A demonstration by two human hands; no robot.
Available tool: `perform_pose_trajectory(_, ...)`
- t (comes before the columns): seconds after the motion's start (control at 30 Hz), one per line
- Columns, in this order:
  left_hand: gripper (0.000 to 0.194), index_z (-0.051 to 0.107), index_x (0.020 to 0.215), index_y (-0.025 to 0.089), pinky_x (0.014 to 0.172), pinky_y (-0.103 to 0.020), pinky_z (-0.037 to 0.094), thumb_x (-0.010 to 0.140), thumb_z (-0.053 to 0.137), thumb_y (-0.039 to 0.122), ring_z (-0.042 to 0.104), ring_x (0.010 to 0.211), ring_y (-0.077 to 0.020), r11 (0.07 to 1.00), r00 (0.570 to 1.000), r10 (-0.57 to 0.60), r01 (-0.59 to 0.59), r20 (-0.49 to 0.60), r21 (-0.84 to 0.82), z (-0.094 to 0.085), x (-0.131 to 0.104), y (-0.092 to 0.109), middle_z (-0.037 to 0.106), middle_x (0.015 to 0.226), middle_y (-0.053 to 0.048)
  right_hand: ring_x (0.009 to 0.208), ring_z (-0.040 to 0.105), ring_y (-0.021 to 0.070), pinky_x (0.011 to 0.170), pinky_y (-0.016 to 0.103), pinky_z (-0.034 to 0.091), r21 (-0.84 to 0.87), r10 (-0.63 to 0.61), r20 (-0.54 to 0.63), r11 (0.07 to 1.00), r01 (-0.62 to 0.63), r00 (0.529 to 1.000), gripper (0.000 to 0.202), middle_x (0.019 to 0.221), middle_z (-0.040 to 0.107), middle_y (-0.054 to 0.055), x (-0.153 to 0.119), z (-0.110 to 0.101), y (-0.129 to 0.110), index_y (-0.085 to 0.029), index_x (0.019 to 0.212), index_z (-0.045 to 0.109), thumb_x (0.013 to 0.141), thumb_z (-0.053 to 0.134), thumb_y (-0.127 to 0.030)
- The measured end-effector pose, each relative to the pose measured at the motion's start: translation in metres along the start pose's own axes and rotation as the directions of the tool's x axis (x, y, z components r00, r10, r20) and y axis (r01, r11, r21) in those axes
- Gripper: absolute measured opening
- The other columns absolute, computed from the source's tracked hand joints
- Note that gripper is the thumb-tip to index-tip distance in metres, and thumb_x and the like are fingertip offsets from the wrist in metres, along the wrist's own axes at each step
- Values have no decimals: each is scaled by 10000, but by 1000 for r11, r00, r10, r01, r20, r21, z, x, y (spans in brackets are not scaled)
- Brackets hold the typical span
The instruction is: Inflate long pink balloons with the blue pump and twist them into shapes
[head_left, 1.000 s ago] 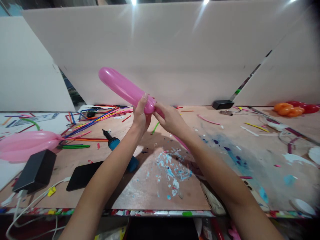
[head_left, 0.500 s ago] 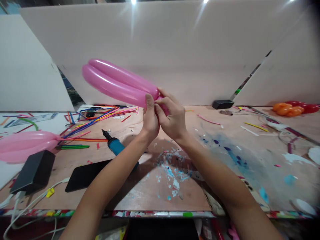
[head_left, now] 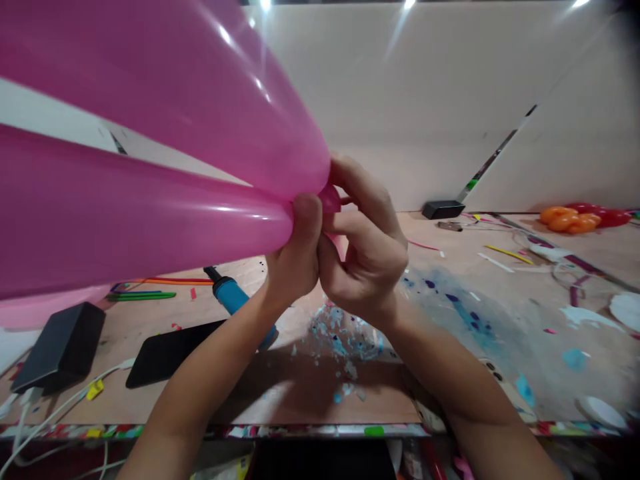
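Note:
A long pink balloon (head_left: 200, 133), folded into two lobes, fills the upper left and comes close to the camera. My left hand (head_left: 299, 250) pinches it where the lobes meet, thumb on top. Beside it, touching, my right hand (head_left: 365, 247) has its fingers bent around a small pink end of the same balloon. The fingertips partly hide that end. Below my left forearm lies a blue hand pump (head_left: 231, 295) with a black nozzle.
At the left are a black box (head_left: 60, 347) with white cables, a dark phone (head_left: 170, 353) and another pink balloon (head_left: 60, 303). Orange balloons (head_left: 567, 219) and a small black block (head_left: 443, 209) sit at the right rear. White boards (head_left: 425, 100) stand behind.
The pink balloon has swung toward the camera and now looks much larger. Both hands are nearer too, and the right hand's fingers have spread somewhat around the balloon's end.

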State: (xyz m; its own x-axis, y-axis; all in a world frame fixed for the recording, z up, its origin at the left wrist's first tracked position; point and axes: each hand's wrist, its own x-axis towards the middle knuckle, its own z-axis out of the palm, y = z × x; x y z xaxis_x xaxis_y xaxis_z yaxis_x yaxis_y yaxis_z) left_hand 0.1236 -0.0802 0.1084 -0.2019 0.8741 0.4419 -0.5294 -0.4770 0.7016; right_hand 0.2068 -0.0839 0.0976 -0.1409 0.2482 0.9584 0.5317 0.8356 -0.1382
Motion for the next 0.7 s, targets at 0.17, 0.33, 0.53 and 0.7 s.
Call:
perform_pose_trajectory(0.17,387,680,786,251,782,-337,555,758,667,637,642,862,-187,889,917,378,-398,129,225,-18,12,-1,625,775,-1,1190,559,253,939,448,529,118,49,-30,992,-45,998,106,1293,559,70,5,-3,-4,-266,864,632,901,532,-268)
perform_pose_trajectory(0.33,332,635,726,188,669,-305,541,770,723,506,630,783,-178,798,871,370,-476,323,368,-35,36,7,561,677,-7,875,590,177,772,348,524,397,228,14,892,-215,974,168,947,609,41,16,-1,8,-215,690,578,851,623,-236)
perform_pose_trajectory(0.53,504,604,715,189,530,-274,528,745,633,691,646,680,-180,829,827,181,-420,532,370,-48,56,10,558,601,-14,621,511,117,620,277,440,703,347,485,392,-594,803,159,623,534,-21,24,7,39,-193,646,606,775,685,-242)
perform_pose_trajectory(0.7,682,617,833,167,521,-288,537,781,398,811,661,677,-207,827,828,-16,-304,561,472,-55,58,10,587,616,-54,556,490,111,559,263,400,741,300,554,248,-625,776,145,584,534,-20,18,18,55,-187,651,593,778,632,-243)
